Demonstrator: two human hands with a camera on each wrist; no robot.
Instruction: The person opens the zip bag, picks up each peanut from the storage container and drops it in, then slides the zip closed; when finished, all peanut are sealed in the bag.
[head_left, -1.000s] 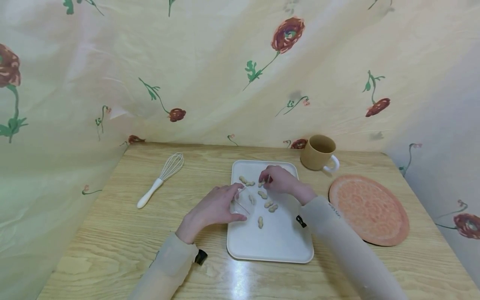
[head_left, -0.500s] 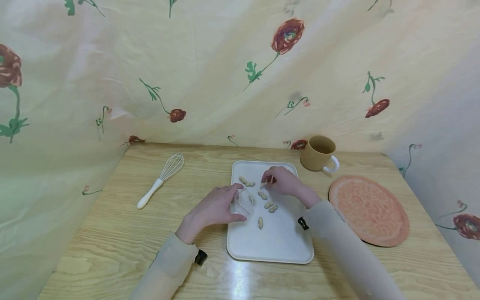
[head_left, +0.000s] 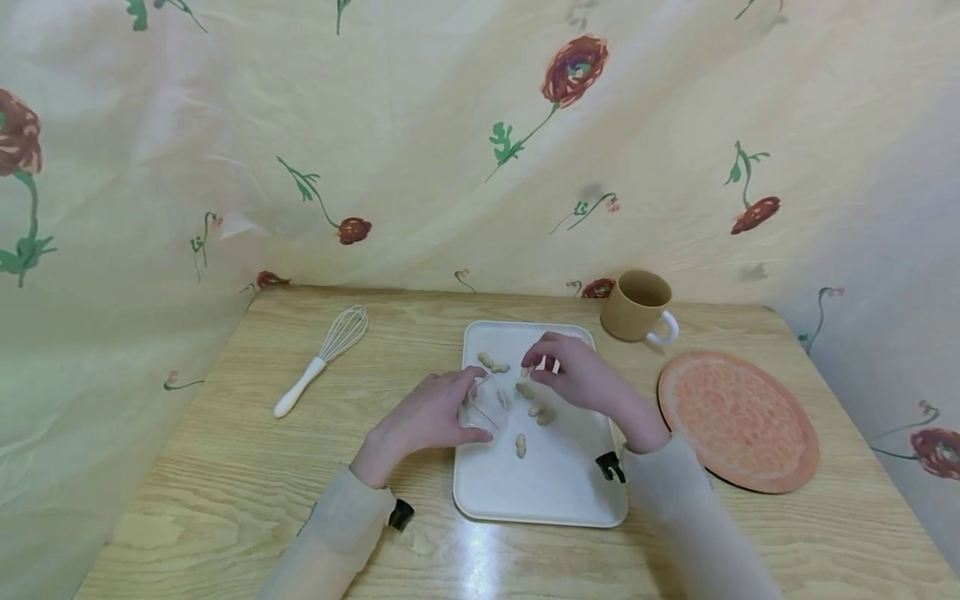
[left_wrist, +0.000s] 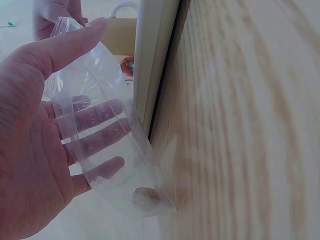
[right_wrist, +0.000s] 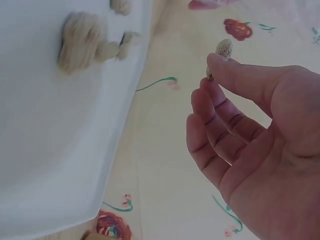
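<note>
My left hand holds a clear zip bag upright over the left side of the white tray. In the left wrist view its thumb lies across the bag near the mouth, and the fingers show through the clear plastic. One peanut sits in the bag's bottom corner. Above the tray my right hand pinches another peanut between thumb and forefinger, to the right of the bag. Several loose peanuts lie on the tray, one of them nearest the front.
A white whisk lies to the left of the tray. Behind the tray on the right stands a tan mug with a white handle. A round pizza-patterned mat lies at the right. Flowered cloth hangs behind the table.
My right hand has turned and its wrist has come nearer and to the right, the pinched peanut staying above the tray. The left hand and bag have hardly moved.
</note>
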